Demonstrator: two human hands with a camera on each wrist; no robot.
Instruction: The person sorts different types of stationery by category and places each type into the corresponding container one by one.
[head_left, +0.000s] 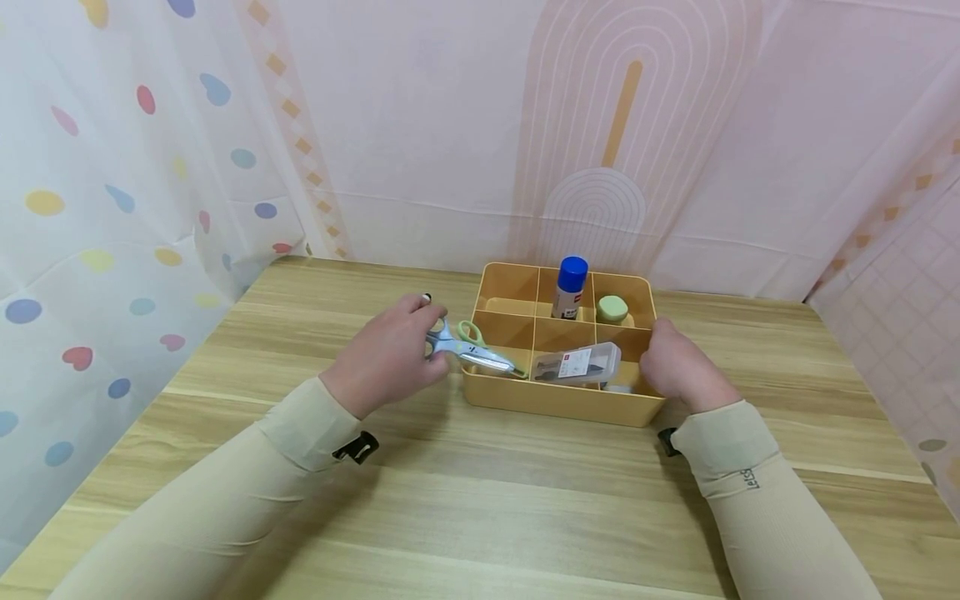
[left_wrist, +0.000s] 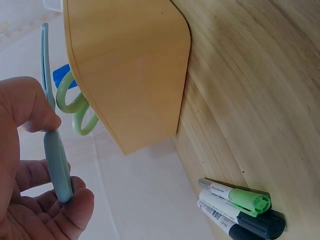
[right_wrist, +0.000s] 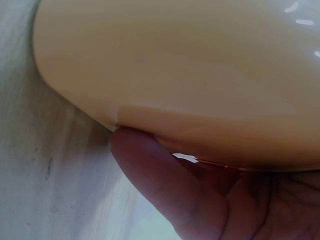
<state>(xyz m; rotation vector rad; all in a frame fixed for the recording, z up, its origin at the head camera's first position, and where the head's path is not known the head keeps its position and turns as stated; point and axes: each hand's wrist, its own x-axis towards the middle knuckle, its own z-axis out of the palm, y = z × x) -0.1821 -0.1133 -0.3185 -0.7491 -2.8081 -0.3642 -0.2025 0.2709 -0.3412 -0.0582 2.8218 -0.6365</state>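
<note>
left hand [head_left: 390, 358] pinching blue scissors [head_left: 467, 348] at the handle, blades pointing over the front-left compartment of a yellow-orange organizer [head_left: 555, 403].
the left thumb and fingers are closed on the handle; the right hand [head_left: 686, 367] is closed on the organizer's right end, thumb against the outer wall. green finger loops [head_left: 470, 333] rise beside the blue scissors, above the organizer's rim. a blue-capped tube [head_left: 572, 287] stands in the back-middle compartment, a pale green piece [head_left: 612, 309] sits back right, and a clear labelled case [head_left: 576, 363] leans in the front. markers [left_wrist: 240, 205] lie together on the worktop [head_left: 487, 500], near the organizer.
</note>
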